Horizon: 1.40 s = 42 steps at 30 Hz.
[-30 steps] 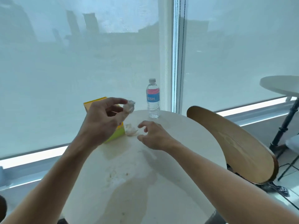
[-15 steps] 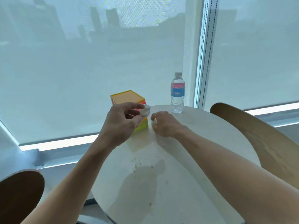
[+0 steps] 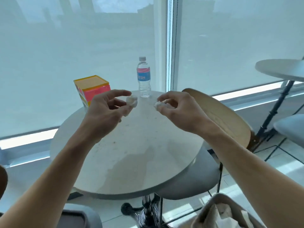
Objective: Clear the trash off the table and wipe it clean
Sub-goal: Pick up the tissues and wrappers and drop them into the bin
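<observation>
Head view: the left hand (image 3: 105, 111) is pinching a crumpled tissue wad (image 3: 132, 101) in its grip above the round surface (image 3: 131, 162). The right hand (image 3: 179, 109) is pinching another paper wad (image 3: 158, 105) near the water bottle (image 3: 144, 78)

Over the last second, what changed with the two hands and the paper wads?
The right hand went from reaching open toward a wad lying on the table to pinching that wad, lifted clear. The left hand kept its own wad in its grip. The bottle and coloured box stayed put.
</observation>
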Tool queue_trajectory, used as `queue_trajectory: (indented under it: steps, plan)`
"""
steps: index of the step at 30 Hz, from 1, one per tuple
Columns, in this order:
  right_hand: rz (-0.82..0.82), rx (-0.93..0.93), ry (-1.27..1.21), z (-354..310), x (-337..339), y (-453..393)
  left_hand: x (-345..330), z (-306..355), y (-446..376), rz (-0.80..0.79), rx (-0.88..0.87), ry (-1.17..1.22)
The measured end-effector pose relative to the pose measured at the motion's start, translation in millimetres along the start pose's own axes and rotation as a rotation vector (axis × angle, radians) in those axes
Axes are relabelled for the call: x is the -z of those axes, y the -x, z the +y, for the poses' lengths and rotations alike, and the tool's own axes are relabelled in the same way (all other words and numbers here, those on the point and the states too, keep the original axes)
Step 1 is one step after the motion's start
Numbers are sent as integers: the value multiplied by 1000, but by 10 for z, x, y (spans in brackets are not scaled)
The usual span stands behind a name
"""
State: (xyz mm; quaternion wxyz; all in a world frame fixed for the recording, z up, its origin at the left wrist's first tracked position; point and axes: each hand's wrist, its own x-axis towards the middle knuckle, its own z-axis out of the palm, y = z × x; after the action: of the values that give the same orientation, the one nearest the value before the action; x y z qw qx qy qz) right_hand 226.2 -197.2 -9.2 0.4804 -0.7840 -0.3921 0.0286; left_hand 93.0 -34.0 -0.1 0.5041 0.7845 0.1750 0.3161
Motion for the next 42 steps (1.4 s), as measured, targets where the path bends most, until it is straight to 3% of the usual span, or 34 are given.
queue_trajectory:
  steps: [10,22,36,42]
  plan:
    - [-30,-254,51,938,737,1404,-952,216,745,-266,-24,-7]
    - [-237,-520,218,2021,570,2514,-1795,299,1610,-446,16,-23]
    - [-141,-430,162,1894,808,2549,-2394,-540,2221,-567,220,-257]
    - [-106,-346,140,1533,811,2395,-2197,-670,2149,-599,199,-337]
